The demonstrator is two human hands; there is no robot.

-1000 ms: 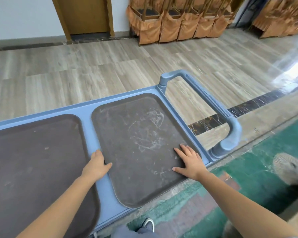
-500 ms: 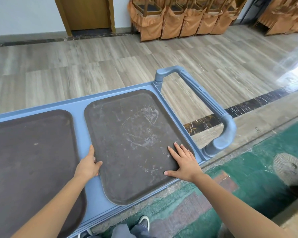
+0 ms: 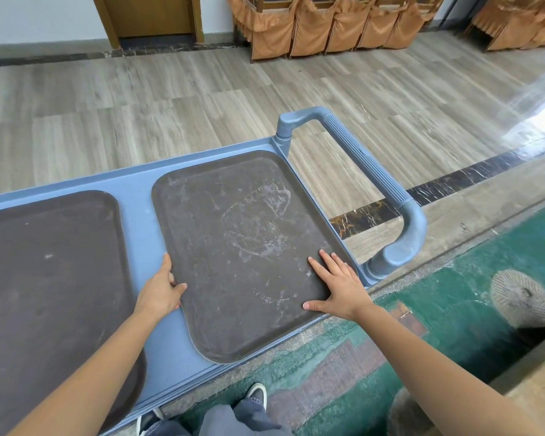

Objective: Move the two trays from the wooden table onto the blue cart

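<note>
Two dark brown trays lie flat side by side on the blue cart [image 3: 139, 228]. The scuffed right tray [image 3: 243, 234] sits beside the cart's handle [image 3: 368, 171]. The left tray [image 3: 51, 278] runs out of view on the left. My left hand [image 3: 159, 289] holds the right tray's left rim, thumb on top and fingers along the edge. My right hand [image 3: 340, 287] lies flat on that tray's near right corner with its fingers spread. A corner of the wooden table [image 3: 535, 385] shows at the bottom right.
Green patterned carpet [image 3: 453, 294] lies under my feet, and my shoe [image 3: 257, 394] is just below the cart's near edge. Wood-look floor stretches beyond the cart. Chairs in orange covers [image 3: 328, 23] and a brown door [image 3: 151, 17] line the far wall.
My left hand has uncurled, with its fingers now stretched along the tray's rim. My right hand stays flat on the same corner. The tray lies where it was.
</note>
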